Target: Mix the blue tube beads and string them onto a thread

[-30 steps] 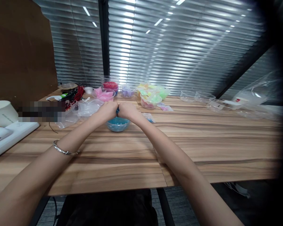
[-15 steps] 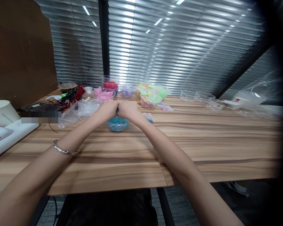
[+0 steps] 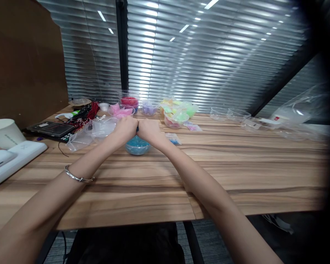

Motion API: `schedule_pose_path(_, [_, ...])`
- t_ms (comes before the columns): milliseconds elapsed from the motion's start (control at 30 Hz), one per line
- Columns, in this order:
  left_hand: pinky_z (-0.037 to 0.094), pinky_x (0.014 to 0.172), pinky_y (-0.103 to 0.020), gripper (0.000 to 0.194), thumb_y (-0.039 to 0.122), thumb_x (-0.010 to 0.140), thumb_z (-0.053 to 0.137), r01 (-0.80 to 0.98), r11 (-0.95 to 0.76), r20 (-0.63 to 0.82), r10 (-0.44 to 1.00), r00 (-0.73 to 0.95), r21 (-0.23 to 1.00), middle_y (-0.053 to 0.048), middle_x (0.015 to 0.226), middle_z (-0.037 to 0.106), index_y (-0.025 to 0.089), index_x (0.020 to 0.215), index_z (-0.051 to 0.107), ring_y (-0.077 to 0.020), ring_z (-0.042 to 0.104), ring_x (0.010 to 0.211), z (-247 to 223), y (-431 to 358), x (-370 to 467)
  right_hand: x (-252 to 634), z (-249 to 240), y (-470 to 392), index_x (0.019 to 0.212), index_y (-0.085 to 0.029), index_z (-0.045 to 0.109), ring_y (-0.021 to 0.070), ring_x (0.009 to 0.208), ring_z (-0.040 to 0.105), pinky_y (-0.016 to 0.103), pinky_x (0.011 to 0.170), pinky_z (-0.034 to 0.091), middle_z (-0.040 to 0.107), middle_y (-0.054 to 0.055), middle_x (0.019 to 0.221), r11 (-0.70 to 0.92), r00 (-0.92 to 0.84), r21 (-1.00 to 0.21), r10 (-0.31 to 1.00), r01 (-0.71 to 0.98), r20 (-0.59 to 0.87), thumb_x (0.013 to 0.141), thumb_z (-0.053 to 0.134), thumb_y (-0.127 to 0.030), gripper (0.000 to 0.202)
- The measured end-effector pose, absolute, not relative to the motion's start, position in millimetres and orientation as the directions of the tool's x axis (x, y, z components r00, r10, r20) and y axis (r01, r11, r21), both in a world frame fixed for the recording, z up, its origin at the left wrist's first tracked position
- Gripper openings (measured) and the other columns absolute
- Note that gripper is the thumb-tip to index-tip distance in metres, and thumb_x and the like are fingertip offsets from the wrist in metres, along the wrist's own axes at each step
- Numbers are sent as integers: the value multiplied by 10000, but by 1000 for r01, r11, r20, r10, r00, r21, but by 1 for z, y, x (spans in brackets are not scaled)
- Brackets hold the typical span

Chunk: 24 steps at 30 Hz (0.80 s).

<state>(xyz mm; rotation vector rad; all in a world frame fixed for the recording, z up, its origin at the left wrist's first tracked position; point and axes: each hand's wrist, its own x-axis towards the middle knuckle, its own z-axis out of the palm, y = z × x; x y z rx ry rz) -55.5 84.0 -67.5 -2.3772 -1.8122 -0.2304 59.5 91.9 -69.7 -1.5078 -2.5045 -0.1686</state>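
My left hand (image 3: 126, 127) and my right hand (image 3: 149, 130) meet knuckle to knuckle above a clear round bowl of blue contents (image 3: 138, 146). Both hands are closed. Between them shows a sliver of something dark blue, too small to name, and the fingertips are turned away from view. The bowl stands on the wooden table (image 3: 159, 183), its back part hidden by my hands. Just right of my right hand lies a small clear bag with blue bits (image 3: 173, 138).
Behind my hands stand tubs of pink packets (image 3: 121, 111), red contents (image 3: 129, 101), purple contents (image 3: 149, 107) and yellow-green packets (image 3: 178, 110). Empty clear cups (image 3: 219, 114) are at the back right. Plastic bags, red-black wires (image 3: 92, 110) and a white power strip (image 3: 19, 157) are left.
The view has shifted slightly, so the table's things appear a little lower. My hands remain closed together above the blue bowl.
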Motion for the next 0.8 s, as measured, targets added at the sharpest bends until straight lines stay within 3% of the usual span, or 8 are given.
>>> schedule_pose_path(300, [516, 807, -437, 255, 127, 798, 510, 975, -203, 250, 943, 219, -90, -219, 958, 677, 75, 956, 704, -369, 649, 977, -63, 81, -55, 59, -67, 90, 1053, -126, 680, 311, 1005, 660, 397, 815, 509, 701, 191, 1058, 457, -442, 1, 861, 890, 251, 884, 443, -154, 293])
schedule_pose_path(800, [496, 807, -486, 269, 150, 800, 513, 984, -172, 274, 946, 175, -36, -226, 999, 661, 99, 991, 695, -410, 619, 1010, -70, 85, -57, 60, -75, 94, 1057, -142, 660, 298, 970, 662, 387, 807, 507, 700, 167, 1021, 481, -459, 4, 833, 876, 310, 895, 425, -145, 286])
